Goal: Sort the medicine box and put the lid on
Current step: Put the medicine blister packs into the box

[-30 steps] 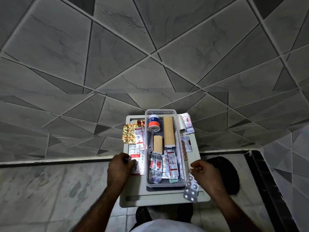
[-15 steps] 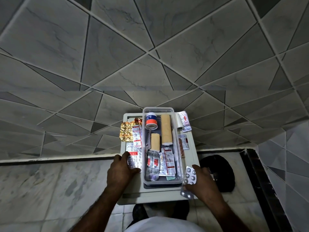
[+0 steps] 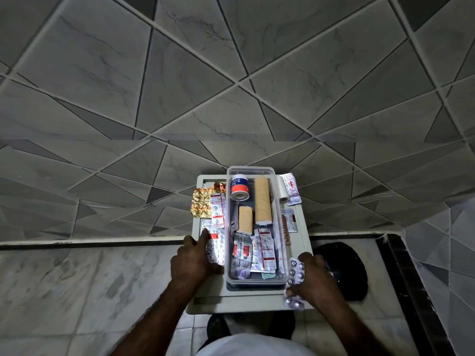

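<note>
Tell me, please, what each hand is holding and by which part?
The right hand grips a blister strip by its right long edge. The left hand only rests on strips beside the box.

Medicine box [image 3: 282,222]: clear plastic, rectangular, lidless, upright; far end holds adhesive tape roll [image 3: 239,187] beside long tan bandage roll [image 3: 262,200]; short bandage roll [image 3: 244,219] mid-left; red-printed blister strips [image 3: 257,253] piled at near end; silver blister strip [image 3: 295,274] tilted just outside near-right corner.
</note>
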`<control>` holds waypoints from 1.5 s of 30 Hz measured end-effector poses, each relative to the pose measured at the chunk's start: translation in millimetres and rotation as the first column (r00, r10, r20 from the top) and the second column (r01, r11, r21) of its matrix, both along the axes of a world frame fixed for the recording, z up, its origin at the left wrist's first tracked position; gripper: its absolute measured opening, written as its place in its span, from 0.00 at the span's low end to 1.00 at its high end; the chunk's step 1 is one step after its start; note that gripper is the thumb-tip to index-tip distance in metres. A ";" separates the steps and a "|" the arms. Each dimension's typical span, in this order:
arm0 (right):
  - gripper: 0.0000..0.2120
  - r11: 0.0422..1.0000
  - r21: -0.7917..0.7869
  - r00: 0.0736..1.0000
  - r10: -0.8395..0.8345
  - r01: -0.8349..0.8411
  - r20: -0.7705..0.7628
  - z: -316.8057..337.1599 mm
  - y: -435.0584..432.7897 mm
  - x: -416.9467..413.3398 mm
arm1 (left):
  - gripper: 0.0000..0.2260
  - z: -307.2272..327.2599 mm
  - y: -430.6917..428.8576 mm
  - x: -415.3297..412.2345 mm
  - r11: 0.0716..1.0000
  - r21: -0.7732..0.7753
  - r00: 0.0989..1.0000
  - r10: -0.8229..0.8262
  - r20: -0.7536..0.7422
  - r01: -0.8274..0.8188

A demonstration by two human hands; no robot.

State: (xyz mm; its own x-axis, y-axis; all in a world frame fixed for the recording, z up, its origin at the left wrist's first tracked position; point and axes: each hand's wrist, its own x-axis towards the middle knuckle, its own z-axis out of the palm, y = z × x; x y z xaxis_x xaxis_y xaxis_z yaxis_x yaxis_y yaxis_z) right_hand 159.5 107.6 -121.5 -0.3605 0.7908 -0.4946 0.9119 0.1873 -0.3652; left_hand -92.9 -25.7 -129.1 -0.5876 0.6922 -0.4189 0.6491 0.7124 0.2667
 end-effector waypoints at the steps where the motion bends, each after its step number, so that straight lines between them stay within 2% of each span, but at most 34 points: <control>1: 0.34 1.000 0.004 1.000 -0.005 0.005 -0.003 0.3 0.8 -0.1 | 0.44 1.8 0.8 0.0 0.999 -0.027 0.999 -0.028 -0.019 0.027; 6: 0.22 0.999 0.020 0.999 -0.027 0.028 -0.026 -1.4 4.6 2.2 | 0.42 7.7 1.9 -3.2 0.988 -0.109 0.990 -0.117 -0.078 0.108; 13: 0.22 1.000 0.011 0.999 -0.017 0.017 -0.043 -4.1 4.5 1.3 | 0.36 12.0 2.6 -1.1 0.975 -0.152 0.978 -0.181 -0.100 0.164; 16: 0.22 1.000 0.024 1.000 0.013 -0.012 -0.019 -4.1 2.2 0.4 | 0.30 12.1 5.2 3.8 0.996 -0.067 0.995 -0.058 -0.078 0.053; 19: 0.25 0.999 0.036 0.999 0.039 -0.040 0.017 -4.4 -2.1 -1.6 | 0.30 12.2 8.4 12.1 0.996 -0.001 0.993 0.094 -0.067 -0.094; 24: 0.31 0.999 0.041 1.000 0.011 -0.012 0.017 -7.9 -8.9 -4.4 | 0.29 14.4 17.9 17.0 0.988 -0.009 0.985 0.154 -0.074 -0.155; 28: 0.29 0.999 0.053 1.000 -0.001 0.000 0.002 -9.0 -8.9 -5.0 | 0.28 15.4 22.6 18.4 0.974 0.003 0.974 0.225 -0.001 -0.225; 33: 0.25 0.999 0.039 1.000 -0.027 0.027 -0.006 -8.9 -5.7 -6.1 | 0.33 9.2 27.2 7.8 0.922 0.011 0.909 0.378 0.177 -0.386; 39: 0.25 0.999 0.015 0.999 -0.033 0.033 -0.008 -8.5 -2.2 -5.7 | 0.39 8.0 33.2 -0.7 0.829 -0.027 0.786 0.540 0.300 -0.559; 45: 0.26 1.000 0.002 1.000 -0.028 0.028 -0.010 -8.6 -0.9 -4.7 | 0.26 3.3 30.3 -7.7 0.780 -0.032 0.700 0.577 0.420 -0.624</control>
